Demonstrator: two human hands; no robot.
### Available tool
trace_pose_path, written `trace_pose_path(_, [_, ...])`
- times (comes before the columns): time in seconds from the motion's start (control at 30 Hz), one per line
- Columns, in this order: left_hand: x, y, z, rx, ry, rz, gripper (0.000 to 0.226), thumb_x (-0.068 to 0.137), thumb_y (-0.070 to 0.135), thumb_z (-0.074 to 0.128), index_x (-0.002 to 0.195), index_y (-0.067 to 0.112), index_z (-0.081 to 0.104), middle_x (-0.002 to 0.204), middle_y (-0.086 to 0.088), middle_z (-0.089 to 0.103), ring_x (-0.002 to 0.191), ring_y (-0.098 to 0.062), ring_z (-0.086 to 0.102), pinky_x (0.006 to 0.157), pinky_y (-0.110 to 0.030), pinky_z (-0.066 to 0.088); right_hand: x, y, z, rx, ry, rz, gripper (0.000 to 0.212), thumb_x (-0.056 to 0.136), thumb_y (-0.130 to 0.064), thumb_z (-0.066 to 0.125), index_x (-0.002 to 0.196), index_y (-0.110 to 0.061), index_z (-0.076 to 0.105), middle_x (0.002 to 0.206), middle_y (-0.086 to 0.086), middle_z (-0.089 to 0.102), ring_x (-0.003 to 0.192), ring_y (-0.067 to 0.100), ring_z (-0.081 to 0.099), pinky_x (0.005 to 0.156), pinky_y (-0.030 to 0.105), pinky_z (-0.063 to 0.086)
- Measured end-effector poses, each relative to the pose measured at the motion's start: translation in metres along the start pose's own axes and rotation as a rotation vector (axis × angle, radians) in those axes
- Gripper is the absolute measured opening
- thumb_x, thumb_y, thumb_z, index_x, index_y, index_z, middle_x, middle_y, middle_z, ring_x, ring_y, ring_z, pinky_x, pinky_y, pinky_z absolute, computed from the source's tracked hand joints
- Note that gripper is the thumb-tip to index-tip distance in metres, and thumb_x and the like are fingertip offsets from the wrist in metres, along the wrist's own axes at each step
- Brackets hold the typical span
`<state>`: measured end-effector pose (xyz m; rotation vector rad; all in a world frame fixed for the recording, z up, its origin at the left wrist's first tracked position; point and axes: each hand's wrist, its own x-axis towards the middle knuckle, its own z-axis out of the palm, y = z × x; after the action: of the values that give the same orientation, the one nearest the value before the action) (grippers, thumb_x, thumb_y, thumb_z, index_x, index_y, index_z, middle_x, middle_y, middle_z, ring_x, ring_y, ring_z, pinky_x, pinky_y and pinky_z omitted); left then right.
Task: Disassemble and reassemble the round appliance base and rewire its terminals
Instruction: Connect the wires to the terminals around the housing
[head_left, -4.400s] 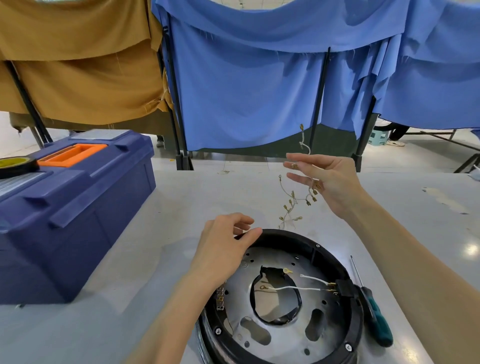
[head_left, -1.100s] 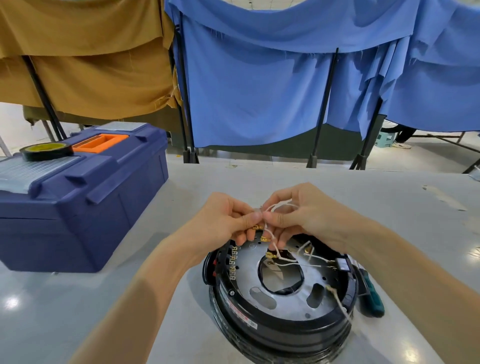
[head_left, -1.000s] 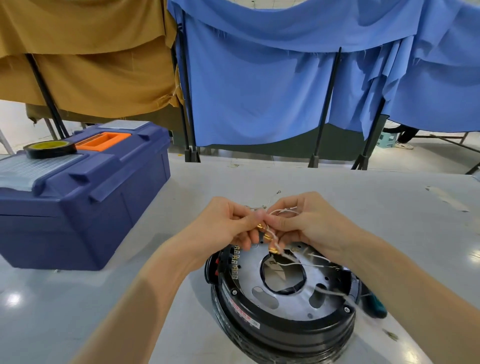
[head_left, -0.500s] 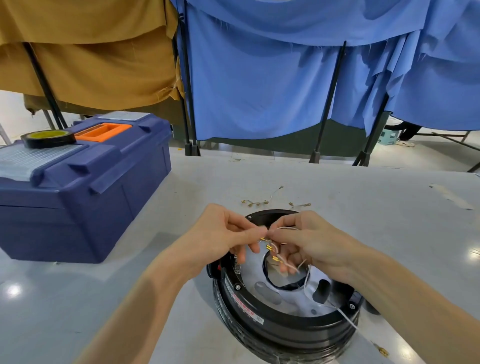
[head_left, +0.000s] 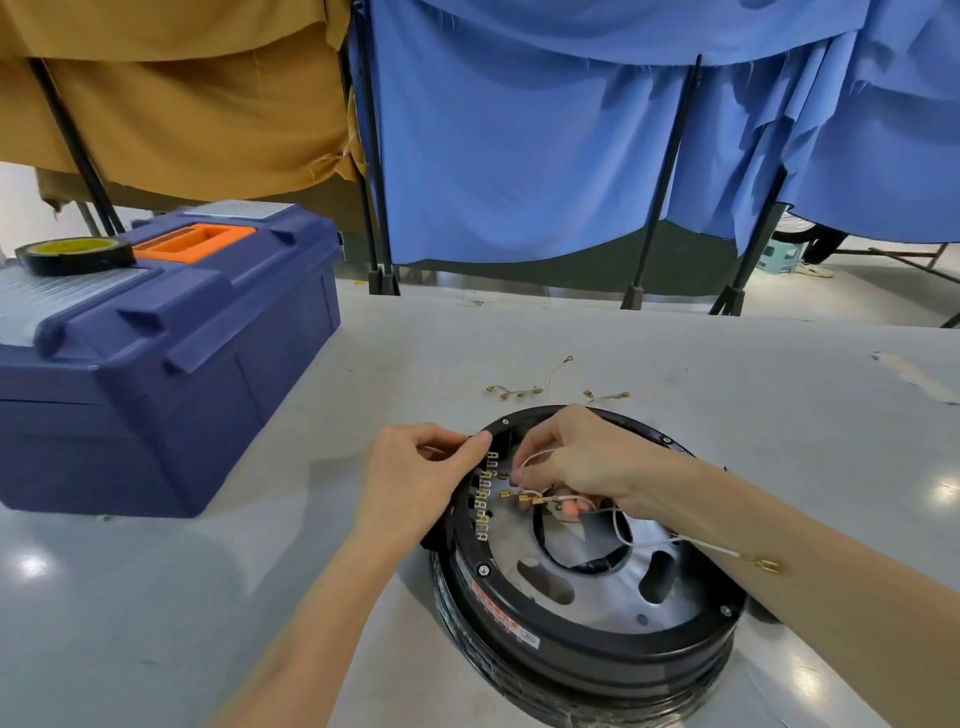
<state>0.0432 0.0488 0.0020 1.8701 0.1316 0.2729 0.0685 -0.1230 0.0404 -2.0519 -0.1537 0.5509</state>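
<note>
The round black appliance base (head_left: 582, 639) lies on the grey table with its metal inner plate facing up. A row of brass terminals (head_left: 483, 499) runs along its left inner rim. My left hand (head_left: 415, 478) grips the base's upper left rim, thumb on top. My right hand (head_left: 576, 462) reaches over the plate and pinches thin white wires (head_left: 621, 525) with brass connectors, close to the terminal row. One wire end with a brass connector (head_left: 761, 564) trails over my right forearm. The plate under my right hand is hidden.
A blue toolbox (head_left: 156, 353) with an orange handle stands at the left, a black tape roll (head_left: 72, 254) on its lid. Loose wires with brass ends (head_left: 519, 389) lie on the table behind the base. Blue and tan cloths hang behind the table.
My left hand has let go of the wires and moved onto the base's left rim. My right hand has carried the wires down toward the terminal row. The view has tilted downward.
</note>
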Motion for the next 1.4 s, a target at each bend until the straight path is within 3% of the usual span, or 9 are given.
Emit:
trace_pose_path(0.47, [-0.010, -0.010, 0.007, -0.256, 0.063, -0.071, 0.021, 0.076, 0.040, 0.079, 0.070, 0.020, 0.078, 0.067, 0.003, 0.073, 0.062, -0.009, 0.069, 0.055, -0.017, 0.049, 0.005, 0.012, 0.001, 0.007, 0.028, -0.091, 0.005, 0.091, -0.001, 0.065, 0.087, -0.001, 0.067, 0.067, 0.011, 0.064, 0.031, 0.014, 0.049, 0.032, 0.021, 0.034])
trace_pose_path(0.67, [-0.014, -0.011, 0.005, -0.257, 0.046, -0.036, 0.012, 0.078, 0.040, 0.076, 0.076, 0.028, 0.079, 0.078, 0.009, 0.075, 0.074, -0.005, 0.071, 0.069, -0.026, 0.052, 0.005, 0.014, -0.004, 0.010, 0.000, -0.110, 0.012, 0.090, 0.001, 0.065, 0.080, -0.004, 0.067, 0.066, 0.012, 0.064, 0.029, 0.012, 0.045, 0.031, 0.018, 0.031])
trace_pose_path(0.77, [-0.015, -0.005, 0.000, -0.137, 0.013, 0.179, 0.016, 0.081, 0.030, 0.076, 0.097, 0.032, 0.077, 0.096, 0.017, 0.073, 0.097, 0.002, 0.065, 0.086, -0.018, 0.047, 0.003, 0.011, -0.012, 0.138, -0.034, -0.083, 0.010, 0.088, 0.004, 0.065, 0.079, 0.000, 0.067, 0.066, 0.016, 0.063, 0.027, 0.011, 0.036, 0.031, 0.016, 0.028])
trace_pose_path(0.9, [-0.018, 0.010, -0.003, -0.084, -0.154, 0.383, 0.035, 0.070, 0.004, 0.082, 0.098, 0.024, 0.078, 0.095, 0.011, 0.072, 0.095, 0.003, 0.063, 0.082, -0.005, 0.039, 0.000, 0.006, -0.020, 0.360, -0.223, -0.012, 0.022, 0.091, 0.009, 0.053, 0.075, 0.002, 0.065, 0.061, 0.016, 0.057, 0.026, 0.007, 0.028, 0.033, 0.014, 0.022])
trace_pose_path(1.03, [-0.023, 0.022, 0.005, -0.132, -0.150, 0.434, 0.013, 0.068, -0.002, 0.082, 0.075, 0.008, 0.079, 0.074, 0.005, 0.068, 0.069, -0.001, 0.063, 0.065, -0.011, 0.042, -0.003, 0.006, -0.020, 0.518, -0.483, 0.069, 0.011, 0.090, 0.004, 0.047, 0.085, 0.001, 0.057, 0.063, 0.011, 0.055, 0.029, 0.001, 0.036, 0.030, 0.011, 0.027])
trace_pose_path(1.13, [-0.024, 0.029, 0.008, -0.150, -0.090, 0.367, 0.013, 0.071, 0.000, 0.081, 0.069, 0.012, 0.077, 0.068, 0.002, 0.066, 0.061, -0.005, 0.060, 0.060, -0.017, 0.044, -0.006, 0.010, -0.022, 0.506, -0.481, 0.035, 0.020, 0.092, -0.013, 0.055, 0.102, 0.004, 0.059, 0.085, 0.020, 0.065, 0.043, 0.014, 0.058, 0.039, 0.016, 0.045])
trace_pose_path(1.2, [-0.023, 0.031, 0.007, -0.140, -0.060, 0.277, 0.017, 0.073, 0.006, 0.081, 0.064, 0.019, 0.074, 0.065, 0.006, 0.066, 0.053, -0.004, 0.056, 0.058, -0.016, 0.043, -0.008, 0.012, -0.030, 0.558, -0.424, 0.019, 0.035, 0.095, -0.024, 0.054, 0.110, 0.006, 0.064, 0.107, 0.026, 0.067, 0.070, 0.035, 0.072, 0.060, 0.030, 0.060])
trace_pose_path(1.3, [-0.022, 0.031, 0.004, -0.144, -0.060, 0.153, 0.022, 0.075, 0.010, 0.081, 0.059, 0.021, 0.071, 0.048, 0.010, 0.059, 0.040, -0.003, 0.045, 0.048, -0.012, 0.037, -0.010, 0.016, -0.058, 0.522, -0.368, -0.087, 0.057, 0.094, -0.047, 0.052, 0.124, 0.000, 0.063, 0.129, 0.024, 0.061, 0.113, 0.043, 0.063, 0.089, 0.047, 0.056])
trace_pose_path(1.4, [-0.020, 0.031, 0.001, -0.255, -0.082, 0.000, 0.020, 0.077, 0.008, 0.080, 0.060, 0.011, 0.070, 0.043, 0.004, 0.054, 0.036, -0.010, 0.041, 0.042, -0.016, 0.036, -0.021, 0.008, -0.088, 0.352, -0.299, -0.218, 0.065, 0.091, -0.058, 0.052, 0.120, -0.001, 0.066, 0.128, 0.023, 0.062, 0.121, 0.037, 0.059, 0.094, 0.044, 0.054])
